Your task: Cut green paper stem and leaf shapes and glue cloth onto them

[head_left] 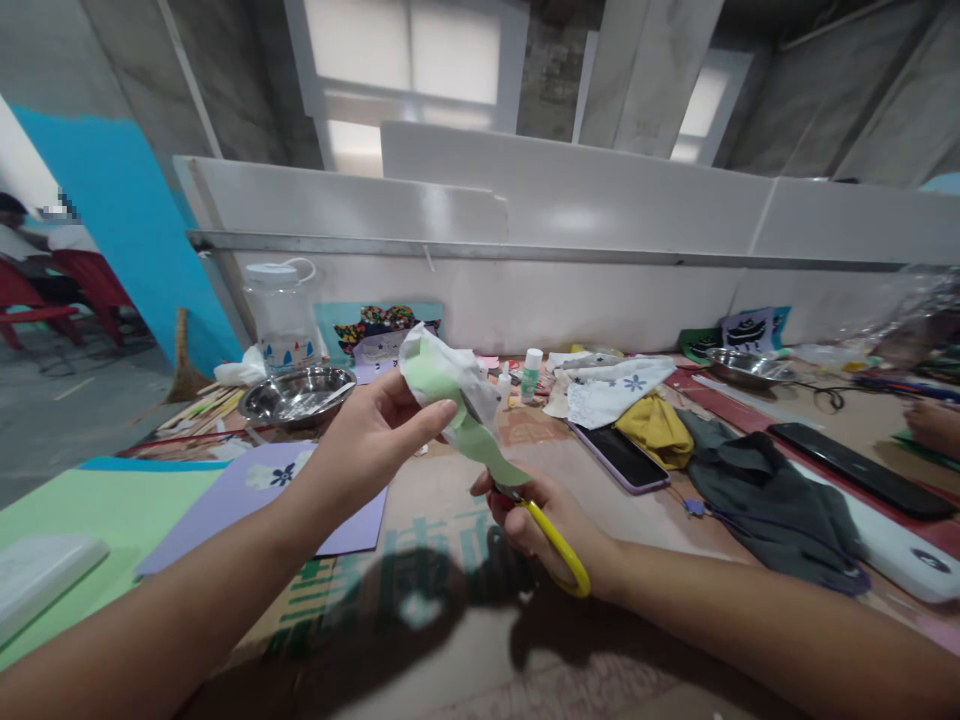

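My left hand (379, 430) grips a piece of light green paper (433, 372) together with white cloth (480, 378), thumb on the near side. In my right hand (551, 520) is a pair of scissors with yellow handles (561, 550). Its blades reach up between the green paper and the white cloth, and a strip of the green paper hangs down toward my right fingers. How far the blades are apart is mostly hidden. Both hands are raised above the cardboard-covered table (450, 640).
Purple paper (337, 510) and green sheets (45, 510) lie left, near a metal bowl (296, 395) and a clear jug (281, 315). On the right are a phone (619, 455), yellow cloth (656, 430), grey cloth (765, 490) and a black phone (862, 468). Another person's hand (934, 430) shows far right.
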`<state>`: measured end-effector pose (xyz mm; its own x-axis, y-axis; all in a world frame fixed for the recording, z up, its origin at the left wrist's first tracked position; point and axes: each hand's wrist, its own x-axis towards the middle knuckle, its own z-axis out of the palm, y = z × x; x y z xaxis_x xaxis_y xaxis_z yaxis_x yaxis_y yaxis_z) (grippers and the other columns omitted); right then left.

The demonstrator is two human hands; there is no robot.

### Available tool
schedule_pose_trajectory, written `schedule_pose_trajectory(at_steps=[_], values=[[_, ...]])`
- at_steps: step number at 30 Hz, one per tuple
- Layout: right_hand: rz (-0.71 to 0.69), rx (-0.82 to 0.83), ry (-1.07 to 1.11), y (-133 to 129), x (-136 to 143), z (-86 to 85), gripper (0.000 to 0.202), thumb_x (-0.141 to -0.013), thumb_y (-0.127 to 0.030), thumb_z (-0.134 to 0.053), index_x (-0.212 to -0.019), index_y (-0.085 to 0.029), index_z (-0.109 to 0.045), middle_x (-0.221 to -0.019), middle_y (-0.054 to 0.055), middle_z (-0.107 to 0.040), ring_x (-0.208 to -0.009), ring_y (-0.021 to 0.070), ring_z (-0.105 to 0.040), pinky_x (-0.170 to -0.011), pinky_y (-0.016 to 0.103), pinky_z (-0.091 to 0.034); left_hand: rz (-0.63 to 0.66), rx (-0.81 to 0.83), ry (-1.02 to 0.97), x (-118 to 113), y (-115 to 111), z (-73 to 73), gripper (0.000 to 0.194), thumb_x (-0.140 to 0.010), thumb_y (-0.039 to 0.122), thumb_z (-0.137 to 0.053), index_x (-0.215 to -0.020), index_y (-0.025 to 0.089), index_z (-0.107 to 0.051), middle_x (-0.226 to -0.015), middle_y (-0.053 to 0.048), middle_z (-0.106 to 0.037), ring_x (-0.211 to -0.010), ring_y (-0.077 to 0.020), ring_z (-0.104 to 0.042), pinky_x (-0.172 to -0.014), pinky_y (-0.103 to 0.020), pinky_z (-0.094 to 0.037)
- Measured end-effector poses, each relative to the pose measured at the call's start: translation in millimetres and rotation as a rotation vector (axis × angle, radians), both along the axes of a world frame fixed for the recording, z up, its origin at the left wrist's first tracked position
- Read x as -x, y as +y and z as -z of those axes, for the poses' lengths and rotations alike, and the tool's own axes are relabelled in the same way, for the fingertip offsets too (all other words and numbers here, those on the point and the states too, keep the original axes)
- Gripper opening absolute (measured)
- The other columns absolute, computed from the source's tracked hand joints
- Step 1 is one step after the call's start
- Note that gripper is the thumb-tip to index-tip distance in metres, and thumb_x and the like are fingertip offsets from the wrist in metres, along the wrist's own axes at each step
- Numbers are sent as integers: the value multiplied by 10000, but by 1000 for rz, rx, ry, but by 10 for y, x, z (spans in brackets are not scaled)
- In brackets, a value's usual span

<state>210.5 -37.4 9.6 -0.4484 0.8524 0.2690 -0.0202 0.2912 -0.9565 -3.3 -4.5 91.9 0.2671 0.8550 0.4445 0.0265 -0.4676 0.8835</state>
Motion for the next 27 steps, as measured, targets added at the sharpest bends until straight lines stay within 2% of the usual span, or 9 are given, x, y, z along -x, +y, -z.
schedule_pose_trajectory(at_steps=[4, 9, 27], values=[[-19, 8, 1, 20, -8, 34, 644, -774, -749, -665, -1066, -178, -606, -702, -53, -394, -543, 74, -314, -488, 216, -260, -31, -4, 17, -1, -6, -11, 316, -790, 461, -778, -938, 188, -725, -879, -67, -789, -841, -260, -736, -749, -349, -608], [-38, -4, 0, 39, -23, 63, 677, -788, -764, -636, -1101, -166, -593, -698, -50, -402, -550, 78, -328, -488, 220, -270, -51, -34, 106, -2, -18, -19, 214, -808, 395, -739, -862, 188, -730, -873, -65, -787, -826, -252, -724, -737, -329, -590], [-51, -35, -26, 3, -25, -36, 682, -791, -780, -612, -1085, -166, -574, -733, -48, -397, -555, 72, -333, -487, 210, -292, -86, -13, 114, -24, -46, -28, 223, -822, 380, -709, -919, 182, -745, -952, -60, -792, -909, -266, -722, -789, -329, -574]])
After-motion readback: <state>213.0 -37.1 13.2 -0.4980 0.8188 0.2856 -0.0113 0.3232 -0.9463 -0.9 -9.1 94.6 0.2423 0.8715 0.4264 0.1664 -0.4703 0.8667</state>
